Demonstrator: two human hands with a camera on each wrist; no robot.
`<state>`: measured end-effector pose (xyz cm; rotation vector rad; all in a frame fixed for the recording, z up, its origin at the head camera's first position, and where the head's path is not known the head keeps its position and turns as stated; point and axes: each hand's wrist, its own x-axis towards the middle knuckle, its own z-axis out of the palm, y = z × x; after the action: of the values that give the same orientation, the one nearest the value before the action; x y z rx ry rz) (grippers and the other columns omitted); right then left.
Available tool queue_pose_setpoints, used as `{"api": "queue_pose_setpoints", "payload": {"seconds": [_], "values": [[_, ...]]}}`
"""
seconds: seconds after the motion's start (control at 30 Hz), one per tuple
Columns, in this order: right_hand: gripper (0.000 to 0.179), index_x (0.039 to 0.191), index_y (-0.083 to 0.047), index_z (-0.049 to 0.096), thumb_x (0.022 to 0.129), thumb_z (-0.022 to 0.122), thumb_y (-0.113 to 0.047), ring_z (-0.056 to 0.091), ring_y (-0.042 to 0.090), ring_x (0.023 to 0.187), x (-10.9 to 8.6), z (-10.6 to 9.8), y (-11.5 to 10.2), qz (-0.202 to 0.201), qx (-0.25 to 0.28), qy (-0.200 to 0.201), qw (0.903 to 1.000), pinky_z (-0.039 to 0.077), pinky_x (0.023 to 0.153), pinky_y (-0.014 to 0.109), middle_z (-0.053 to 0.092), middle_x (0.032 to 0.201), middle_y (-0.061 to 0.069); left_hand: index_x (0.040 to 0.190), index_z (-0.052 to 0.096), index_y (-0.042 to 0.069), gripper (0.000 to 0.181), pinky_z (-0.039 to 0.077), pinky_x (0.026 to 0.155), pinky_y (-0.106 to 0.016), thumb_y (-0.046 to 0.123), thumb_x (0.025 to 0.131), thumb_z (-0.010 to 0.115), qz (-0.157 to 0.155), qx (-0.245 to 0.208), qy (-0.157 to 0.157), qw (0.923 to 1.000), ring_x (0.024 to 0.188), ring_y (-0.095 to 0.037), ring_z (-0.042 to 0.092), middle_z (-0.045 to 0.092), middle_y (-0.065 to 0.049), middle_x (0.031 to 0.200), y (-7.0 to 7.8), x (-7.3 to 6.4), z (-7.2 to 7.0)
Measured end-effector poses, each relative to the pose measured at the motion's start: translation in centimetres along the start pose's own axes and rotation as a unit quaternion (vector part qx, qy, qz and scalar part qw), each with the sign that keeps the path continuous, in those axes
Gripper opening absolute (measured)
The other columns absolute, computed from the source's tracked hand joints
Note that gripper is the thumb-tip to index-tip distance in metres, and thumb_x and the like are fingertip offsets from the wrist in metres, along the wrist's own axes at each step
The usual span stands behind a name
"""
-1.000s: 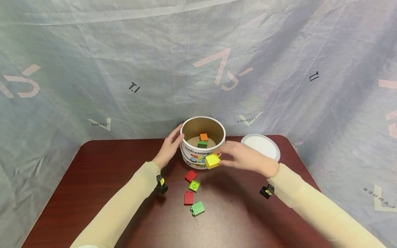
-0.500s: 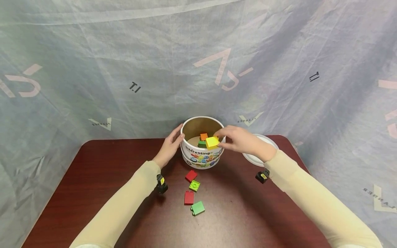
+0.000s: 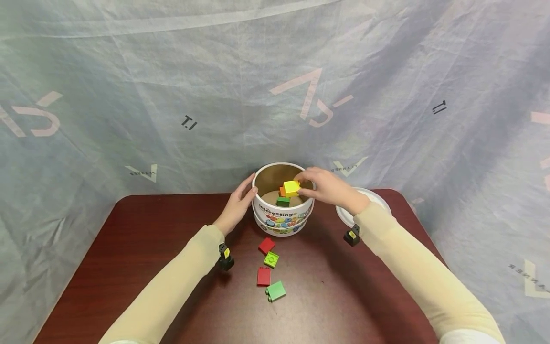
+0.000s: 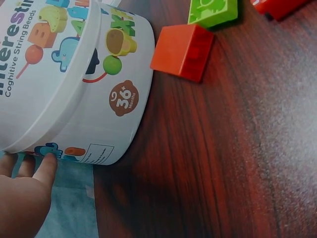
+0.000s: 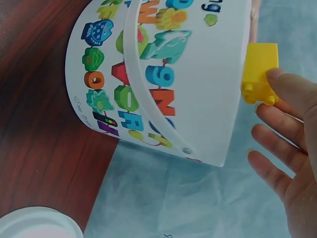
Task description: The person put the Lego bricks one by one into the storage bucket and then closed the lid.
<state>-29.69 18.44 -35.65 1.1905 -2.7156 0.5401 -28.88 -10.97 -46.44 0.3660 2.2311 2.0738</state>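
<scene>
Pinching the yellow block (image 3: pixel 291 188) over the bucket (image 3: pixel 279 220), mid-frame, it's the right hand (image 3: pixel 328 187) — yellow partly hiding an orange block (image 3: pixel 281 192) — while the left hand (image 3: pixel 235 206), fingers straight against the bucket, is cut off lower left in its wrist view

The right hand (image 5: pixel 301 178) pinches a yellow block (image 5: pixel 261 64) (studs showing); printed bucket (image 5: pixel 208 94) near.

The held block (image 3: pixel 291 188) is yellow, the bucket (image 3: pixel 281 218) white with multicoloured pictures, the loose blocks (image 3: pixel 264 276) red, lime and green, the surface (image 3: pixel 150 248) dark-grained reddish brown, the cloth (image 3: pixel 180 76) grey-blue with pink and black lettering.
</scene>
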Motion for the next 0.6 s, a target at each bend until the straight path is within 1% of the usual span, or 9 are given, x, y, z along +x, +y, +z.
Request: {"api": "queue_pose_setpoints", "payload": {"seconds": [0.03,0.13,0.27,0.4,0.6], "values": [[0.033,0.123,-0.004,0.072,0.095,0.079,-0.02,0.064,0.028,0.102,0.1,0.2,0.2,0.003,0.0,0.0,1.0,0.054,0.088,0.046,0.071,0.114,0.011,0.164,0.034,0.03,0.057,0.032,0.123,-0.046,0.032,0.111,0.053,0.001,-0.002,0.0,1.0,0.155,-0.022,0.029,0.028,-0.003,0.17,0.0,0.0,0.0],[0.033,0.123,-0.004,0.072,0.096,0.078,-0.021,0.065,0.027,0.104,0.6,0.7,0.8,0.013,-0.002,0.0,0.9999,0.054,0.091,0.045,0.071,0.115,0.011,0.165,0.032,0.025,0.058,0.03,0.123,-0.047,0.028,0.111,0.052,-0.003,-0.009,-0.007,0.9999,0.156,-0.026,0.028,0.026,-0.006,0.171,1.3,-0.6,0.2],[0.033,0.124,-0.003,0.072,0.096,0.078,-0.02,0.066,0.03,0.11,1.1,1.2,1.2,0.02,0.002,-0.003,0.9998,0.054,0.096,0.047,0.072,0.119,0.013,0.166,0.03,0.019,0.059,0.028,0.124,-0.048,0.022,0.112,0.051,-0.013,-0.013,-0.014,0.9997,0.157,-0.029,0.023,0.022,-0.009,0.172,2.9,-1.4,0.3],[0.033,0.123,-0.001,0.072,0.096,0.078,-0.018,0.065,0.032,0.113,1.5,1.8,1.5,0.018,0.005,-0.007,0.9998,0.053,0.099,0.048,0.072,0.121,0.013,0.166,0.029,0.02,0.059,0.029,0.124,-0.048,0.024,0.112,0.051,-0.015,-0.013,-0.015,0.9997,0.157,-0.027,0.024,0.021,-0.008,0.172,2.9,-1.4,0.3],[0.033,0.124,-0.001,0.072,0.095,0.078,-0.018,0.065,0.032,0.116,2.2,2.6,1.4,0.007,-0.009,-0.021,0.9997,0.051,0.103,0.048,0.072,0.122,0.013,0.166,0.029,0.02,0.059,0.029,0.124,-0.048,0.023,0.112,0.051,-0.015,-0.011,-0.013,0.9997,0.157,-0.028,0.025,0.022,-0.008,0.172,2.9,-1.5,0.3]]}}
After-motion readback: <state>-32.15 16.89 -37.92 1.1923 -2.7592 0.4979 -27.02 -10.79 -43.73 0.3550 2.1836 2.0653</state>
